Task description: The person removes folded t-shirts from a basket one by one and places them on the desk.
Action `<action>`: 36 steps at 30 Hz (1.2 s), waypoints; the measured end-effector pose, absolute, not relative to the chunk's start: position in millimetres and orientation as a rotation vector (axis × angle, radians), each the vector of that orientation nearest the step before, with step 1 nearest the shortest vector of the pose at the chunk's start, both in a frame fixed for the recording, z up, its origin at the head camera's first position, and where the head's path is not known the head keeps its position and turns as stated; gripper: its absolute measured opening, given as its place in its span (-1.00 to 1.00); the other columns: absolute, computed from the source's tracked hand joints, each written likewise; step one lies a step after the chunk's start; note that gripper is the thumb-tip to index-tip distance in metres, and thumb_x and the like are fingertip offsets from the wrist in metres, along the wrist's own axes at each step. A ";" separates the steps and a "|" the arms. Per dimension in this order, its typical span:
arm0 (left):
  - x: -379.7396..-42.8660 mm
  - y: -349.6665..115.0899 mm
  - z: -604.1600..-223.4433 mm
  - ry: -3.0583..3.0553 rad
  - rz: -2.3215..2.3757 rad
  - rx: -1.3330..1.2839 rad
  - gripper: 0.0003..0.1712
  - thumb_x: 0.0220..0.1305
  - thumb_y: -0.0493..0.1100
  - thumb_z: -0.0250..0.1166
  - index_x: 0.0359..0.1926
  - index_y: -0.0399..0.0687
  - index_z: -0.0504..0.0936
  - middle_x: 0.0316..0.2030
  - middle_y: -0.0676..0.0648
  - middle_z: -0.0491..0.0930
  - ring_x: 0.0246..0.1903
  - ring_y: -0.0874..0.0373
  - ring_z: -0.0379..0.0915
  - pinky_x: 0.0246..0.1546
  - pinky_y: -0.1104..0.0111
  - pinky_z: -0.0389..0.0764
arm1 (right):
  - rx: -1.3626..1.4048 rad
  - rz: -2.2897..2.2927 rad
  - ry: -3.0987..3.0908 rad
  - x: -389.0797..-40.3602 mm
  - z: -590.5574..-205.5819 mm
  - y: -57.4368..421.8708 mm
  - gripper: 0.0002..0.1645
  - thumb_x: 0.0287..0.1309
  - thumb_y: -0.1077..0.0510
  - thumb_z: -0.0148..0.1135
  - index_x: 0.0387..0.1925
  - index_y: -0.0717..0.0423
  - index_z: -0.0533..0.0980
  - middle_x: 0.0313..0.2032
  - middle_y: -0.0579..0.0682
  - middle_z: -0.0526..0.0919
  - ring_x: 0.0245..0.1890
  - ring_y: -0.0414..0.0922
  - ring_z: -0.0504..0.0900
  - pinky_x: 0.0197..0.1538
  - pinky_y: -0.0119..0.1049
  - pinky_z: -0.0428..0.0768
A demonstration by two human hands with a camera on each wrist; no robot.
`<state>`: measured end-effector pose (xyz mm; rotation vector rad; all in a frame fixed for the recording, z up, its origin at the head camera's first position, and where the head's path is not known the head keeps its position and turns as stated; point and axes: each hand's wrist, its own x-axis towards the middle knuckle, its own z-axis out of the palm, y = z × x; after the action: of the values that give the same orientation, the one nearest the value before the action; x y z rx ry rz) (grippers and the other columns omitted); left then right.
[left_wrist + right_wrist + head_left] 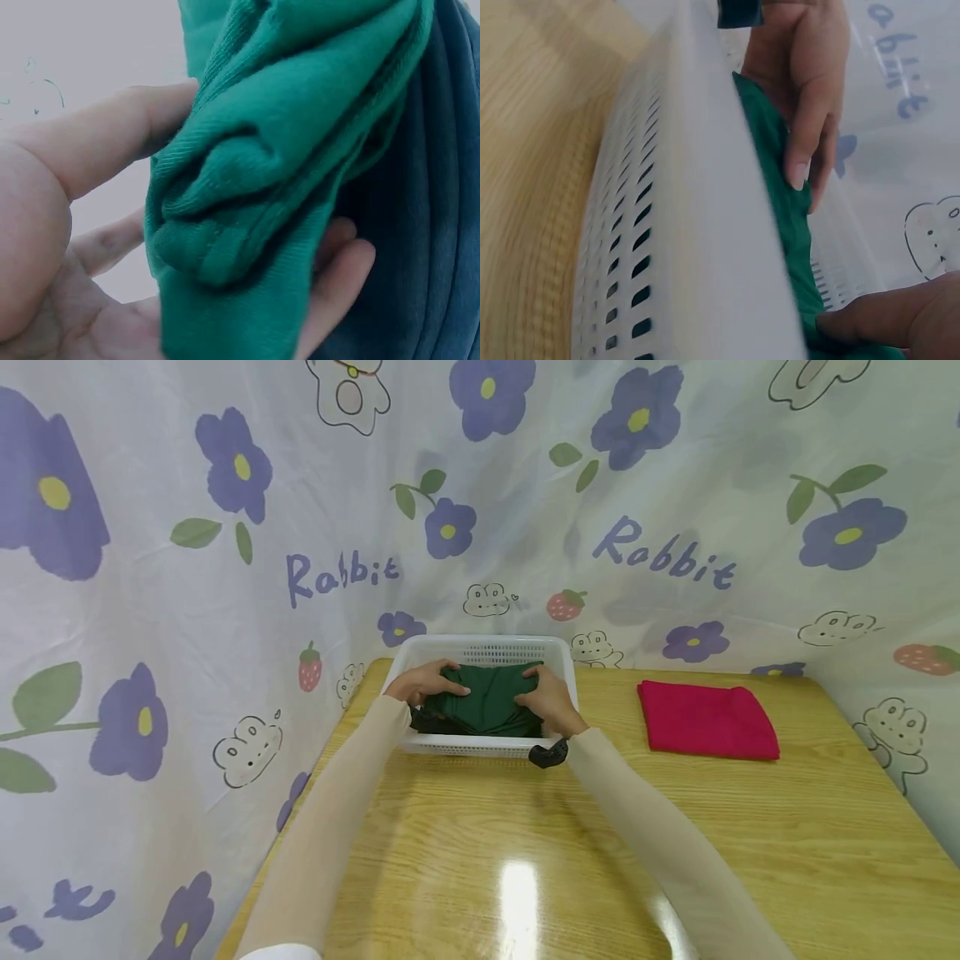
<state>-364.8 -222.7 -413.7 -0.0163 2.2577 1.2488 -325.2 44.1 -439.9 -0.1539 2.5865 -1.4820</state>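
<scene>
A folded green cloth (487, 693) with soft ribbed weave lies bunched within the white plastic basket (480, 744). At its left end my left hand (430, 682) grips it, thumb on the near side; the left wrist view has fingers on both sides of the creased folds. My right hand (551, 700) holds the right end, its thumb pressing the fabric in the right wrist view. Dark blue cloth (442, 195) shows beside the green one in the left wrist view. Part of the basket's inside is hidden by the hands and cloth.
To the right, a folded red cloth (707, 720) lies flat on the wooden table (465, 852). A white curtain (517, 477) printed with flowers and rabbits hangs behind and at the left. The basket has perforated walls and stands near the table's back edge.
</scene>
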 end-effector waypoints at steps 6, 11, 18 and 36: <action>-369.3 -226.7 -414.0 2.368 1.105 0.035 -0.12 0.40 0.07 0.38 0.58 0.09 0.15 0.50 -0.26 0.10 -0.60 0.18 -0.09 -0.60 0.31 0.16 | -0.189 -1.525 2.487 -327.2 -436.4 49.4 -0.29 0.32 0.15 0.36 0.43 0.11 0.32 0.32 0.27 0.41 0.31 0.21 0.43 0.27 0.12 0.48; -368.0 -227.6 -412.5 2.350 1.129 0.006 -0.14 0.42 0.05 0.36 0.59 0.10 0.14 0.53 -0.27 0.06 -0.65 0.18 -0.28 -0.64 0.31 0.05 | -0.191 -1.577 2.449 -328.4 -434.4 49.2 -0.29 0.37 0.12 0.31 0.46 0.08 0.30 0.33 0.27 0.41 0.32 0.20 0.42 0.27 0.12 0.48; -366.6 -227.0 -409.9 2.331 1.119 -0.008 -0.11 0.44 0.04 0.34 0.61 0.13 0.08 0.53 -0.27 0.04 -0.67 0.19 -0.28 -0.67 0.32 0.05 | -0.270 -1.488 2.650 -326.7 -432.6 47.6 -0.37 0.36 0.18 0.31 0.39 0.19 0.38 0.28 0.28 0.48 0.29 0.19 0.47 0.20 0.07 0.55; -366.1 -231.8 -416.5 2.300 1.187 0.077 -0.30 0.45 -0.05 0.34 0.52 0.17 0.32 0.54 -0.20 0.07 -0.70 0.20 -0.23 -0.69 0.34 0.08 | -0.258 -1.490 2.489 -334.9 -446.4 46.2 -0.46 0.36 0.16 0.35 0.32 0.14 0.47 0.37 0.21 0.38 0.28 0.20 0.45 0.24 0.07 0.52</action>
<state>-366.1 -231.8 -416.5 0.0768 2.2997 1.1866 -334.9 46.2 -446.4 -0.2581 2.4888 -1.4904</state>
